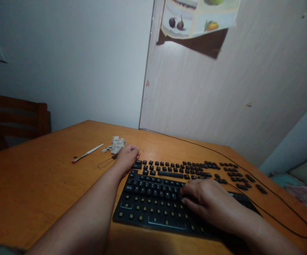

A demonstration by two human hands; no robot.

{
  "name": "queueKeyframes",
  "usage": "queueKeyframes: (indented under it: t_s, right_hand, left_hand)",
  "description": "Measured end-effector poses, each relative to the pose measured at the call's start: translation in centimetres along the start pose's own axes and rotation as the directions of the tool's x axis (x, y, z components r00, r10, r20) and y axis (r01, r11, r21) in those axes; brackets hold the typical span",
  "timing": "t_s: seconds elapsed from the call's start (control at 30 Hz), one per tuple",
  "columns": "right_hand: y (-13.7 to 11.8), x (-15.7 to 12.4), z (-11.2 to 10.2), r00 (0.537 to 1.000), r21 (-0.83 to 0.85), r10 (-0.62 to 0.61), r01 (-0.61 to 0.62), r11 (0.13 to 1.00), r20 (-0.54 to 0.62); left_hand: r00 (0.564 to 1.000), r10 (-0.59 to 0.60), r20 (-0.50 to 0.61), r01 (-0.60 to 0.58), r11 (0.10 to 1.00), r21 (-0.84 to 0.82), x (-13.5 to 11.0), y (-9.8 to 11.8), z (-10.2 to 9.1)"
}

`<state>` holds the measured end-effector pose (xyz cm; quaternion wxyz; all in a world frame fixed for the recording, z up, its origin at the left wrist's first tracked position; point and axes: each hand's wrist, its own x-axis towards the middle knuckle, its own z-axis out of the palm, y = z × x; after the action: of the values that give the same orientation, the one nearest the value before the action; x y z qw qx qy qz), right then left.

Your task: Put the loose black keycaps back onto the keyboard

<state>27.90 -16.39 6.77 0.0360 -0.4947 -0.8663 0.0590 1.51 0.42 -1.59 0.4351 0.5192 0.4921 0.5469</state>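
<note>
A black keyboard (153,207) lies on the wooden table, its upper rows fitted with keycaps and its lower rows showing bare stems. My right hand (206,194) reaches over it from the right, with thumb and fingertips closed around a keycap at the end of the filled letter row; the fingers partly hide it. Just beyond the keyboard's upper left corner, my left hand (128,156) rests with curled fingers beside the loose keycaps. Whatever those fingers hold, if anything, is hidden. Loose black keycaps (172,165) stand in rows behind the keyboard, with a long space bar (171,174) among them.
Left of my left hand lie a crumpled grey cloth or tissue (116,144), a thin wire tool (107,162) and a white brush-like stick (89,152). A black cable (209,147) loops around the right side. A wooden chair (15,117) stands at the left, walls behind.
</note>
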Motion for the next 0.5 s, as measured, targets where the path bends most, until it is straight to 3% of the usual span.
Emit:
queueKeyframes:
  t_s: [0.5]
  right_hand:
    - [-0.54, 0.08, 0.24, 1.000, -0.066, 0.002, -0.002, 0.998, -0.013]
  left_hand:
    - [1.000, -0.013, -0.002, 0.013, 1.000, -0.002, -0.42, 0.61, 0.08]
